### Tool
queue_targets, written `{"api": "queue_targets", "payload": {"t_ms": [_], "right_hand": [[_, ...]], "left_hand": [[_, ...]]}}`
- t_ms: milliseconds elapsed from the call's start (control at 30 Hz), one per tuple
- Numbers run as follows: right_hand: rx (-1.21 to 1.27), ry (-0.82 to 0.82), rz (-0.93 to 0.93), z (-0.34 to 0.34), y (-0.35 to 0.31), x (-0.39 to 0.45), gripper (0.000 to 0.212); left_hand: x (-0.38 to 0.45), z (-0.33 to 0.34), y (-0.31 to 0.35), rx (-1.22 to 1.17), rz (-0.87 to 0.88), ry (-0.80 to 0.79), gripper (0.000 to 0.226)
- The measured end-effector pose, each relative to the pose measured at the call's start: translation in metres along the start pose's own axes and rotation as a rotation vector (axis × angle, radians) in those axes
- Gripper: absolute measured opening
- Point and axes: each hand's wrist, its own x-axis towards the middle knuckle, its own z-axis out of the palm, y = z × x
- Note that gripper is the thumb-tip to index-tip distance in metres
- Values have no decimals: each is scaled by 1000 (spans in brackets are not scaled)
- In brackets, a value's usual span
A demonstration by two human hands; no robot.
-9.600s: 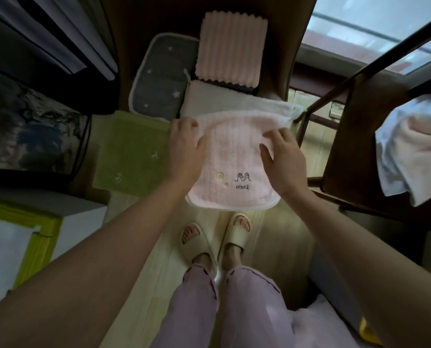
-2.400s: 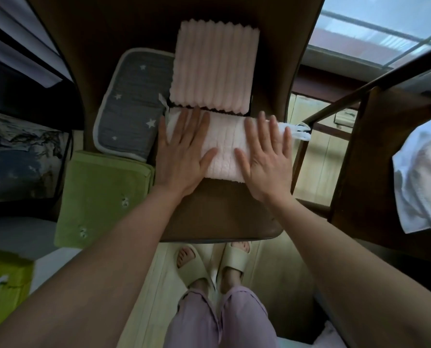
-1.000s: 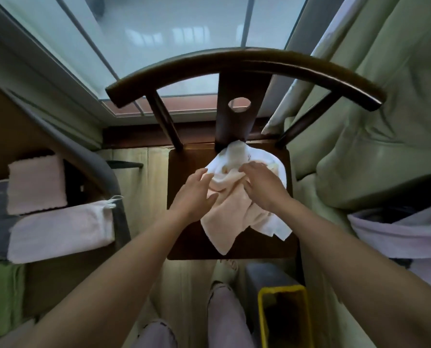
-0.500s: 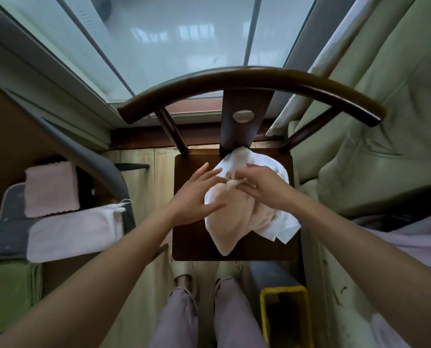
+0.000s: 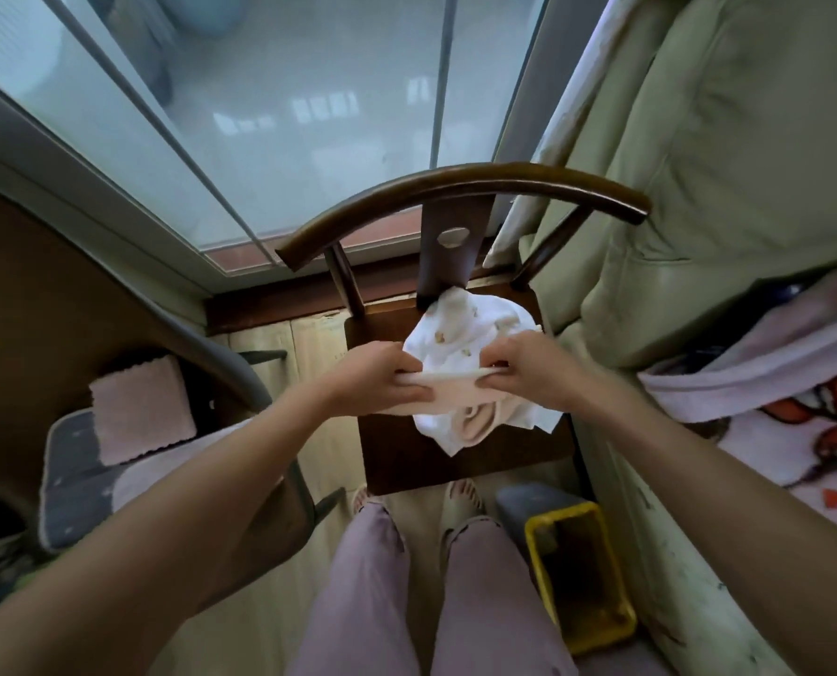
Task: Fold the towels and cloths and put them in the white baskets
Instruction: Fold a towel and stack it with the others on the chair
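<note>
Left hand (image 5: pixel 380 378) and right hand (image 5: pixel 528 370) each pinch top edge of peach cloth (image 5: pixel 455 383), edge stretched taut between them above dark wooden chair (image 5: pixel 455 461) seat. Rest of peach cloth hangs crumpled below hands. White printed cloth (image 5: pixel 465 329) lies bunched on seat behind it, touching chair back. At left, folded pink ribbed towel (image 5: pixel 141 407) rests on grey star-patterned cloth (image 5: pixel 73 475). Yellow bin (image 5: pixel 582 573) stands on floor right of legs.
</note>
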Motion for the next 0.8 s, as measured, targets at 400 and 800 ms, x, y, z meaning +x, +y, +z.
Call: {"api": "queue_targets", "payload": {"t_ms": [400, 800], "right_hand": [[-420, 235, 343, 2, -3, -29, 24], [-342, 682, 52, 4, 22, -45, 35]], "left_hand": [[-1, -30, 19, 325, -3, 206, 29], [-17, -8, 37, 237, 110, 538, 32]]}}
